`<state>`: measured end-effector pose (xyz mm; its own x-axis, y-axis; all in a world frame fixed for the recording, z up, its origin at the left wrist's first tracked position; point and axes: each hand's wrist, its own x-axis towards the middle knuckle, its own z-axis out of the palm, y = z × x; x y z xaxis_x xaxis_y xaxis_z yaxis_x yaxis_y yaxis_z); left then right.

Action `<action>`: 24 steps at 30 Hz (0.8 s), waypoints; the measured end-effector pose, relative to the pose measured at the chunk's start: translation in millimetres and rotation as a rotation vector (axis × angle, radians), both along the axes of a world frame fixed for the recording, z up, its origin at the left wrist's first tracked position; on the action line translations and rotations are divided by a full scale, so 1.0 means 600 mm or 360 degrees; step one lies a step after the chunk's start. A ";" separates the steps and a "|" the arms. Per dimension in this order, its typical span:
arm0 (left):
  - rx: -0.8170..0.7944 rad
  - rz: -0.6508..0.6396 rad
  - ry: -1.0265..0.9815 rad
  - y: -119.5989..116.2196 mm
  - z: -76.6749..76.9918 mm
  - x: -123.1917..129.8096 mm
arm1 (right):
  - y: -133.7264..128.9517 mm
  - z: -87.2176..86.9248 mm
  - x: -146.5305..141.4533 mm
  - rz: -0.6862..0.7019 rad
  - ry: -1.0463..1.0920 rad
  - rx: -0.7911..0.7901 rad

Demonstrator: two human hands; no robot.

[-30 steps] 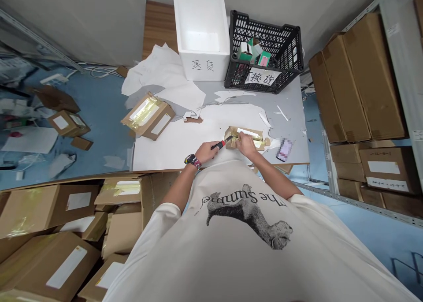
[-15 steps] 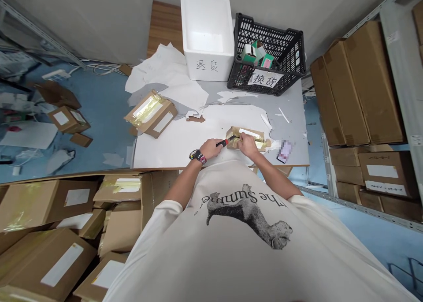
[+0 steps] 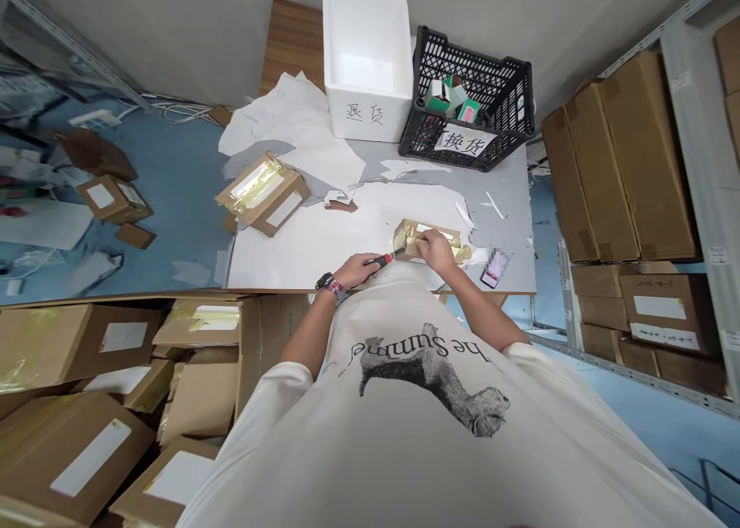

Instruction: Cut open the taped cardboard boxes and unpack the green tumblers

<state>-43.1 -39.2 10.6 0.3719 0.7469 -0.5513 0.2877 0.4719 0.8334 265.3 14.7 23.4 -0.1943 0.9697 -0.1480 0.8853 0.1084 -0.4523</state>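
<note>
My left hand (image 3: 354,270), with a watch on its wrist, is closed around a red and black utility knife (image 3: 380,262). The knife points right, its tip by the near left corner of a small taped cardboard box (image 3: 409,232). On top of that box, my right hand (image 3: 435,251) has its fingers closed, gripping it at the taped seam; the fingertips are partly hidden. Yellowish clear tape and a white label cover the box, which lies on the white-papered table (image 3: 312,258). A phone (image 3: 495,268) lies to the right of my right hand.
A larger taped box (image 3: 264,193) sits at the table's left. Behind stand a white foam box (image 3: 367,116) and a black crate (image 3: 471,158) holding small green and white boxes. Cartons (image 3: 63,435) are piled at lower left; a shelf with cartons (image 3: 647,166) stands right.
My left hand has drawn the knife left and toward me, from over the box's top to its near left corner. My right hand stays on the box.
</note>
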 end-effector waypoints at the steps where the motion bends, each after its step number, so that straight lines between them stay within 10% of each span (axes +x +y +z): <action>1: -0.0047 0.0144 -0.0037 -0.010 -0.006 -0.011 | -0.003 -0.006 0.003 -0.0007 0.0055 0.0043; 9: -0.0076 0.0895 0.0016 -0.023 -0.027 -0.032 | 0.007 -0.023 -0.001 0.0096 -0.0238 0.0072; 24: 0.0891 -0.0137 0.0644 -0.005 0.001 0.008 | 0.031 -0.041 0.011 0.0272 -0.0309 -0.0033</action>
